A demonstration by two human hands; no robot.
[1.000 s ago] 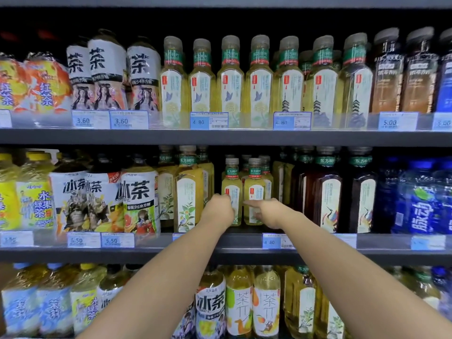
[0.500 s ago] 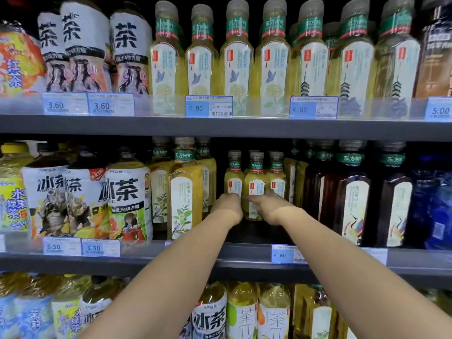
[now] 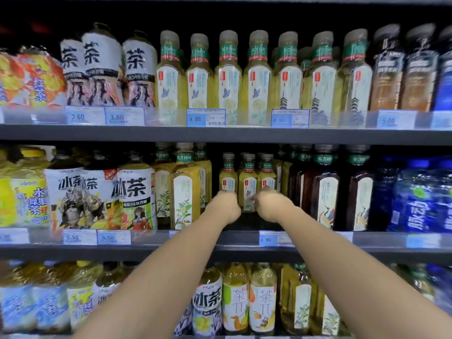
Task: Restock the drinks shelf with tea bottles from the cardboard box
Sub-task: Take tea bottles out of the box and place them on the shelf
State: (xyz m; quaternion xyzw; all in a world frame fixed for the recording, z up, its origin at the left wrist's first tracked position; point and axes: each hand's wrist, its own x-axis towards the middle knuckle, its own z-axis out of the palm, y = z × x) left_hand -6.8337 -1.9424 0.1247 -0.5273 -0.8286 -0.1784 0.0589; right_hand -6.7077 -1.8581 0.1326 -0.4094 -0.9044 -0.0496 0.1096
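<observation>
Two hands (image 3: 226, 205) (image 3: 271, 205) at tea bottles (image 3: 248, 182), fingers hidden

A shop's drinks aisle: dark grey metal shelves (image 3: 220, 134) carry rows of yellow plastic tea bottles (image 3: 257, 79) behind blue-and-white price tags (image 3: 205, 117).

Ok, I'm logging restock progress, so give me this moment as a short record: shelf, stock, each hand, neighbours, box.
shelf: middle grey metal shelf, blue price tag reading 4.80
stock: three small yellow-green plastic tea bottles with white labels, upright, set back from the edge
left: left hand at the leftmost bottle's lower part, fingers hidden
right: right hand at the rightmost bottle's lower part, fingers hidden
neighbours: taller yellow tea bottles to the left, dark brown tea bottles to the right
box: cardboard box not in view
</observation>
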